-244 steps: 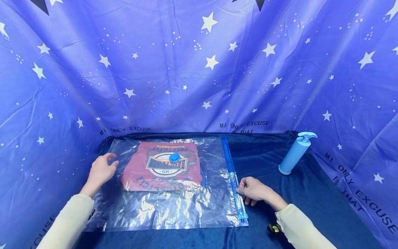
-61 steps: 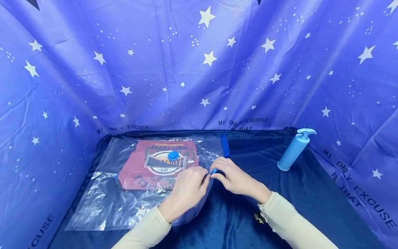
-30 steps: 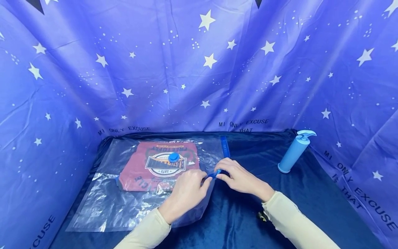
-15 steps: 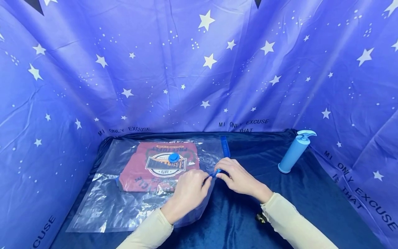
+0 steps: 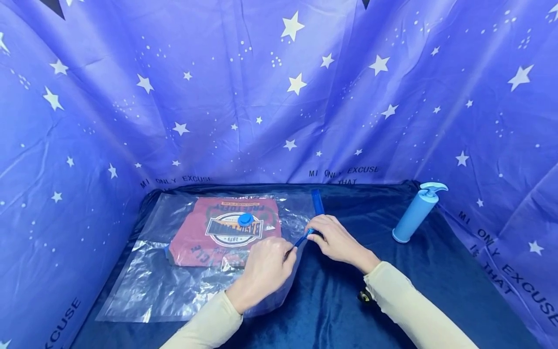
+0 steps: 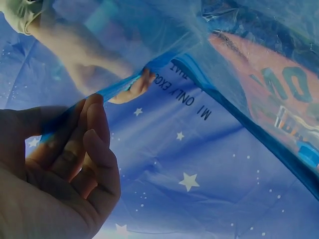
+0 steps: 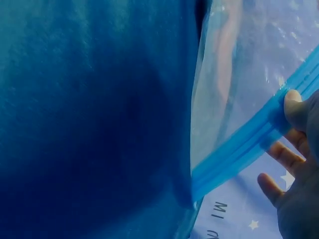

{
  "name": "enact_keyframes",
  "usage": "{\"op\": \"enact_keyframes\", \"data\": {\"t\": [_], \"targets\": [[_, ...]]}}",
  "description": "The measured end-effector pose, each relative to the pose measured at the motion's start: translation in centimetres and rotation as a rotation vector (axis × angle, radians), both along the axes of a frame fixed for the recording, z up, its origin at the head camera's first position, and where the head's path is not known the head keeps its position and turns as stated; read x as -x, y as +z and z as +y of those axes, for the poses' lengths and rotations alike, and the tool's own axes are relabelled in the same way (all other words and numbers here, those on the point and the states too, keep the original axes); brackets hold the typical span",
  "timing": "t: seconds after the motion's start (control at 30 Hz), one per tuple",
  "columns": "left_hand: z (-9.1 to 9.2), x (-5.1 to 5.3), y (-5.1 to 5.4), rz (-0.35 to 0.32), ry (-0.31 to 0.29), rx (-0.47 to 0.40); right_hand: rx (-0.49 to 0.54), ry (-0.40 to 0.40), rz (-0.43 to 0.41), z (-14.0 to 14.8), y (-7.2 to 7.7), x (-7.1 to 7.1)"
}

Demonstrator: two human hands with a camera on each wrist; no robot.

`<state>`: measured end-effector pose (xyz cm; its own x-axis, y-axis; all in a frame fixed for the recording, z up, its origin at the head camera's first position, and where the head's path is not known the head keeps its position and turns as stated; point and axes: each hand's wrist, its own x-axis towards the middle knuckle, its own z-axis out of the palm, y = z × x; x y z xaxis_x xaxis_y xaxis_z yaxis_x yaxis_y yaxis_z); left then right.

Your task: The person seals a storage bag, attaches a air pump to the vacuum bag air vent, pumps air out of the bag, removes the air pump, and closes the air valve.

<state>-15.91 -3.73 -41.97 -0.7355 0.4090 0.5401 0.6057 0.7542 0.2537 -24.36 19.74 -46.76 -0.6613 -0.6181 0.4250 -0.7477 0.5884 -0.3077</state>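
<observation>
A clear vacuum storage bag lies on dark blue cloth, with a folded pink printed shirt inside and a round blue valve on top. Its blue zip strip runs along the right edge, partly lifted. My left hand pinches the strip between thumb and fingers, as the left wrist view also shows. Farther along, my right hand pinches the same strip, thumb on one face, its other fingers spread in the right wrist view. A short stretch of strip shows between the hands. Whether a slider sits there is unclear.
A light blue hand pump stands tilted-looking at the right rear of the dark blue cloth. A small black and yellow object shows by the right sleeve. Purple star-printed curtains enclose the back and sides.
Eight seconds ago the strip lay flat, my left hand at the bag's left side. Both hands then took hold of the strip. Lately my right hand has shifted along it, away from my left.
</observation>
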Motion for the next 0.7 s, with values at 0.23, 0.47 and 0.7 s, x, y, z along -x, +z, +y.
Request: {"op": "enact_keyframes", "data": {"t": [0.23,0.47,0.7], "targets": [[-0.04,0.33,0.22,-0.131,0.038,-0.043,0.003,0.011,-0.049,0.19,0.47,0.12],[0.40,0.42,-0.10,-0.127,0.044,-0.011,0.036,0.024,-0.050,0.06,0.60,-0.05],[0.62,0.45,-0.08,-0.054,0.034,0.006,0.032,-0.016,-0.031,0.13,0.47,-0.10]]}}
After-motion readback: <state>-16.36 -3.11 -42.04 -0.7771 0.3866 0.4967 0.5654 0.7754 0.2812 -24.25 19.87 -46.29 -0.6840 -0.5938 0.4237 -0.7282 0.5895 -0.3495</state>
